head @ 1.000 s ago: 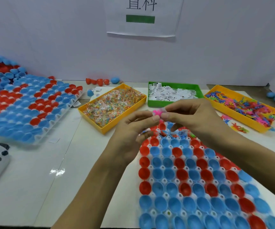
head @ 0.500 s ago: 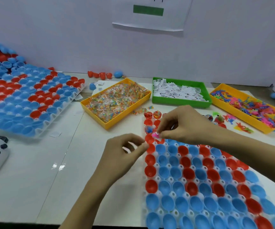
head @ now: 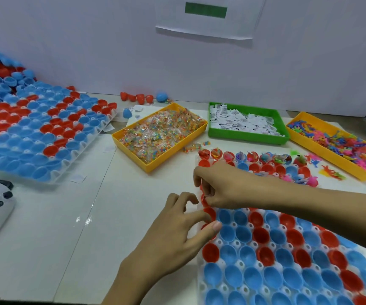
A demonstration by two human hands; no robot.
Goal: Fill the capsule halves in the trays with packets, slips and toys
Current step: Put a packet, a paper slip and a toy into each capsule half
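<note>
Where the hands meet: left edge of the white plastic tray (head: 200, 289) of red and blue capsule halves.
Right hand (head: 219, 186): fingers curled down into a red half; what they hold cannot be told.
Left hand (head: 177, 234): loosely spread, thumb resting on the tray.

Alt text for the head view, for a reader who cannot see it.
Two hands work at the left edge of a tray of red and blue capsule halves: the right hand reaches into a cup, the left hand touches the edge. Three supply bins sit behind.

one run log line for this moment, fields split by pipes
right hand: fingers at red half, tray left edge | left hand: open, thumb on tray | far row filled
</note>
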